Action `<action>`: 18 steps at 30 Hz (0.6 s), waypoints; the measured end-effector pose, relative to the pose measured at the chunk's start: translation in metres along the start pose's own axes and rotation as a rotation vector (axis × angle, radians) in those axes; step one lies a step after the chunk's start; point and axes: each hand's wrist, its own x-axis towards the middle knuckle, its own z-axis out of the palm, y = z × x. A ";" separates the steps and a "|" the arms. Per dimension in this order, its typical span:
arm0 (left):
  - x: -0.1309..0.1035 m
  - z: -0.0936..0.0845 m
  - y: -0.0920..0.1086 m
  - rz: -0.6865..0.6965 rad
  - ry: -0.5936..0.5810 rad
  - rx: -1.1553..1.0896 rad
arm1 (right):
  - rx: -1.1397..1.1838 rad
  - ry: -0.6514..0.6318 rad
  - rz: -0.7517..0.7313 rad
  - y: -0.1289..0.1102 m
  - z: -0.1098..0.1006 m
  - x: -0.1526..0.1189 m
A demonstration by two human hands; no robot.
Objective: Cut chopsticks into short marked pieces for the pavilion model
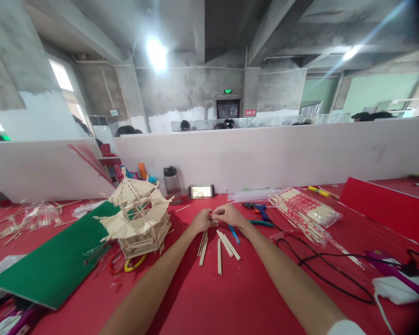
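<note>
Both hands meet above the far middle of the red table, fingertips close together. My left hand (203, 220) is closed, and so is my right hand (229, 215), around something small and pale between the fingers that I cannot make out. Just below them lie short wooden sticks in three small groups: a left group (203, 249), a middle group (219, 257) and a right group (229, 245). A blue strip-like tool (234, 234) lies beside my right wrist. To the left stands a pagoda model (139, 218) built of wooden sticks, with tiered roofs.
A blue glue gun (261, 211) and green-handled tool (261, 224) lie right of my hands, near bagged chopsticks (307, 211). A black cable (321, 255) crosses the right side. A green board (52, 260), water bottle (172, 186) and phone (201, 191) are leftward; a white partition (265, 156) stands behind.
</note>
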 end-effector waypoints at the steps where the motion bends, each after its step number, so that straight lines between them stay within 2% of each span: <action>1: 0.000 0.000 0.000 0.007 -0.001 -0.003 | -0.001 0.002 0.000 0.000 0.000 0.000; 7: 0.000 0.001 0.003 0.033 0.028 -0.020 | 0.041 0.087 0.001 0.002 -0.007 0.002; 12: 0.001 0.000 0.019 0.062 0.066 -0.158 | 0.085 0.218 -0.009 0.006 -0.020 0.005; 18: 0.000 0.001 0.033 -0.078 0.059 -0.351 | 0.190 0.234 0.031 0.010 -0.020 0.009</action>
